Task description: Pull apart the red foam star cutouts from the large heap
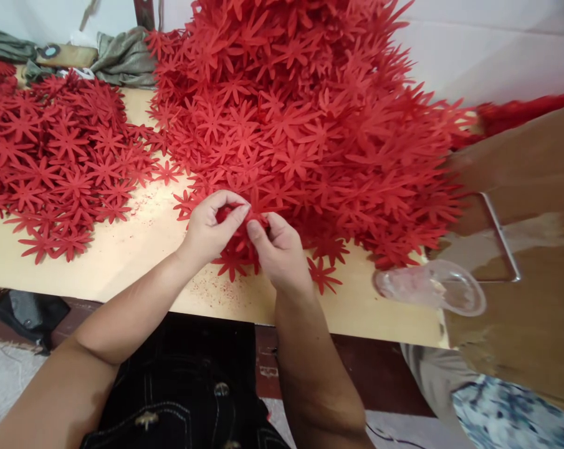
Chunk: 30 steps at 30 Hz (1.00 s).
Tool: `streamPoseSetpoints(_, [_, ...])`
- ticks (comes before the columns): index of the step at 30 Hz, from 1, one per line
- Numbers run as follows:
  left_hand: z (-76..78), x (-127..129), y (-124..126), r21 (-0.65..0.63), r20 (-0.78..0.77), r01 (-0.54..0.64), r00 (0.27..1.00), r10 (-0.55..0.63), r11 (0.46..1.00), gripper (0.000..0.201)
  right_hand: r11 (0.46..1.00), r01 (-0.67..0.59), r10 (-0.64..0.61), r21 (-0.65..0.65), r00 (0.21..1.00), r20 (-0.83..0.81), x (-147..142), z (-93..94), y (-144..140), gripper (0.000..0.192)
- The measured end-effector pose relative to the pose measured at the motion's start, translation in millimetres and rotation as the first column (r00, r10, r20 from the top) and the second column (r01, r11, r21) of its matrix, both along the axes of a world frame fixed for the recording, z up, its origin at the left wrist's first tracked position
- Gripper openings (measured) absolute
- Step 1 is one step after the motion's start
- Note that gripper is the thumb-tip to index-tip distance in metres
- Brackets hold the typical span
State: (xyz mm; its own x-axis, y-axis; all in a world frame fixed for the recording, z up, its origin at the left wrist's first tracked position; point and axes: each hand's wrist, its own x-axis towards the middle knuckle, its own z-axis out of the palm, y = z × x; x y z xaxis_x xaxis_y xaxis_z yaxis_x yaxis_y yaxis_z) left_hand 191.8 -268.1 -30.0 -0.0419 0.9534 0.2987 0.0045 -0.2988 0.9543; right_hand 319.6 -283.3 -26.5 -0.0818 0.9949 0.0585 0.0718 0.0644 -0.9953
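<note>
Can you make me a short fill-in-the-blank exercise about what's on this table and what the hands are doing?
1. Both the left hand and the right hand pinch flower cutouts coloured ____.
2. The big heap of cutouts lies on a light ____ table.
3. A smaller, flatter pile lies toward the person's ____ side.
4. Near the table's right edge lies a clear ____ cup on its side.

Missing words: red; wooden; left; plastic

No text, label, brand or number can be read anywhere. The red cutouts carry no print. The worktop bears no markings either.
</note>
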Motion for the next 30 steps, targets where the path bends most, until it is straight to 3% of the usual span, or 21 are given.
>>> streamPoseSetpoints(3, [-3.3,-8,8,-0.087,0.144,-0.109,0.982,0.121,0.99,0.013,0.998,-0.063,0.063,-0.032,0.998,-0.001,1,0.2,-3,0.038])
streamPoseSetpoints(5, [-8.5,-12,14,-0.085,0.135,-0.179,0.973,0.189,0.98,0.015,0.998,-0.048,0.047,-0.04,0.999,-0.011,3,0.8,-3,0.032])
streamPoseSetpoints(8, [-18.3,-16,18,0.04,-0.037,-0.264,0.964,0.265,0.964,0.028,0.999,-0.016,0.014,-0.038,0.999,-0.052,5,2.7,-2,0.031])
streamPoseSetpoints(11, [-23.3,-18,16,0.226,-0.237,-0.312,0.901,0.363,0.923,0.046,0.999,0.009,-0.011,-0.03,0.999,-0.051,4,3.1,-1,0.035])
streamPoseSetpoints(15, [-14.0,-18,8,0.345,-0.298,-0.305,0.861,0.411,0.888,0.053,0.997,0.078,-0.078,-0.006,0.997,0.019,6,-2.6,0,0.047])
streamPoseSetpoints(17, [-5.6,-16,3,0.342,-0.285,-0.245,0.893,0.348,0.907,0.049,0.993,0.122,-0.122,-0.005,0.992,0.046,8,-5.3,0,0.052])
streamPoseSetpoints(20, [3.7,-9,-2,0.28,-0.316,-0.002,0.944,0.094,0.96,0.033,0.991,0.131,-0.131,0.004,0.989,0.067,9,-4.6,2,0.057])
streamPoseSetpoints(23, [6.1,-3,-4,0.196,-0.329,0.177,0.939,-0.106,0.965,0.022,0.991,0.136,-0.136,0.013,0.99,0.03,7,-1.0,3,0.059])
streamPoseSetpoints(30, [4.9,2,-5,-0.016,-0.103,0.099,0.99,-0.1,0.995,0.008,0.999,0.015,-0.019,-0.031,0.993,-0.112,3,0.1,0,0.044])
